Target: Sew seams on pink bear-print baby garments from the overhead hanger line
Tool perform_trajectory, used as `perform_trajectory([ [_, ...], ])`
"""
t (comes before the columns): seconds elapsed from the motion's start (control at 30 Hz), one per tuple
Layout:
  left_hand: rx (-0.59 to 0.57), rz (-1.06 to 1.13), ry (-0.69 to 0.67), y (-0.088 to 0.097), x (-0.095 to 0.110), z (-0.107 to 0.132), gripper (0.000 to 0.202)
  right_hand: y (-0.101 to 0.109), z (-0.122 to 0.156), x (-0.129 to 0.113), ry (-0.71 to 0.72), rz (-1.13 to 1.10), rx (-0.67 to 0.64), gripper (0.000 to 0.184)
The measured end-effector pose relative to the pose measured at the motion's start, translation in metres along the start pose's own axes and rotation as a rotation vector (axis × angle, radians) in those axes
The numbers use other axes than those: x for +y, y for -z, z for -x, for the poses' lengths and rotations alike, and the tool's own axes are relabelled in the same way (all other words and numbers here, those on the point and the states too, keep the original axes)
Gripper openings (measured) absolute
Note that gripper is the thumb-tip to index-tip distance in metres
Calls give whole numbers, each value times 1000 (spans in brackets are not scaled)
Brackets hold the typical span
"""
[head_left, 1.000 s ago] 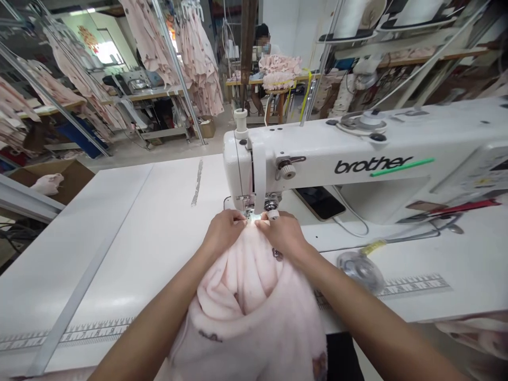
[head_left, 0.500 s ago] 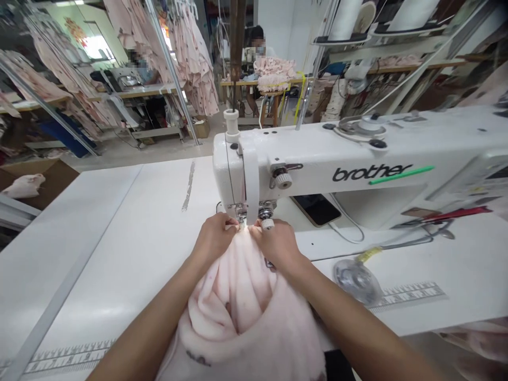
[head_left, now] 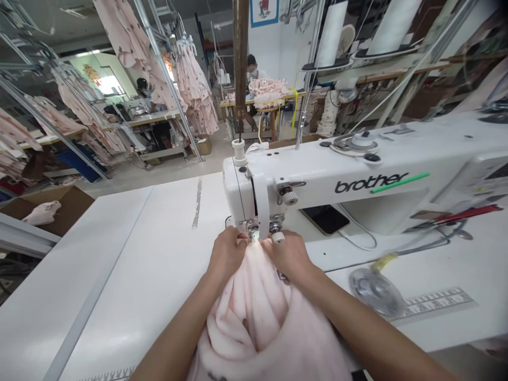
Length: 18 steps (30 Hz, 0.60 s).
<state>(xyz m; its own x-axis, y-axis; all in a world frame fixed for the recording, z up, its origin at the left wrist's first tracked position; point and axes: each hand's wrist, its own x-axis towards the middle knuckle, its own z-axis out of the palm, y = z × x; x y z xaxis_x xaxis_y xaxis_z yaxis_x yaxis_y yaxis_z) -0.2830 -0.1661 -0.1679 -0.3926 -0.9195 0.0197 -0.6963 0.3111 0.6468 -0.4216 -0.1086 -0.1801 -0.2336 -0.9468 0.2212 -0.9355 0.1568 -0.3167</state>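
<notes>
Gathered pink fabric [head_left: 257, 296] with a few dark spots hangs in folds from under the needle area of a white sewing machine [head_left: 305, 164] toward my body. My left hand [head_left: 228, 253] is closed on the fabric's edge just left of the lit presser foot [head_left: 253, 232]. On the other side, my right hand [head_left: 289, 256] pinches the same fabric close below the tension knob [head_left: 278, 237]. The fingertips of my right hand are partly hidden behind the knob and the machine head.
A phone [head_left: 325, 218] with a white cable lies under the machine arm. To the right are a clear round container [head_left: 377, 290] and a printed ruler strip [head_left: 436, 304]. Thread cones [head_left: 332, 34] stand behind. Two people work at far tables near hanging pink garments [head_left: 194, 90].
The camera view has tilted up slightly and shifted left, so the scene sits lower and further right. Both hands keep the same hold on the fabric beside the presser foot.
</notes>
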Motion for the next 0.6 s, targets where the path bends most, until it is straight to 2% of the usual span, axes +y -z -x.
perform_trajectory([
  [0.2,21,-19,-18,-2,-1,-1,11,-8,-2,5,2,11,3,14],
  [0.6,93,-79,-13,-6,-5,-11,13,-10,-12,2,-62,-26,-31,20],
])
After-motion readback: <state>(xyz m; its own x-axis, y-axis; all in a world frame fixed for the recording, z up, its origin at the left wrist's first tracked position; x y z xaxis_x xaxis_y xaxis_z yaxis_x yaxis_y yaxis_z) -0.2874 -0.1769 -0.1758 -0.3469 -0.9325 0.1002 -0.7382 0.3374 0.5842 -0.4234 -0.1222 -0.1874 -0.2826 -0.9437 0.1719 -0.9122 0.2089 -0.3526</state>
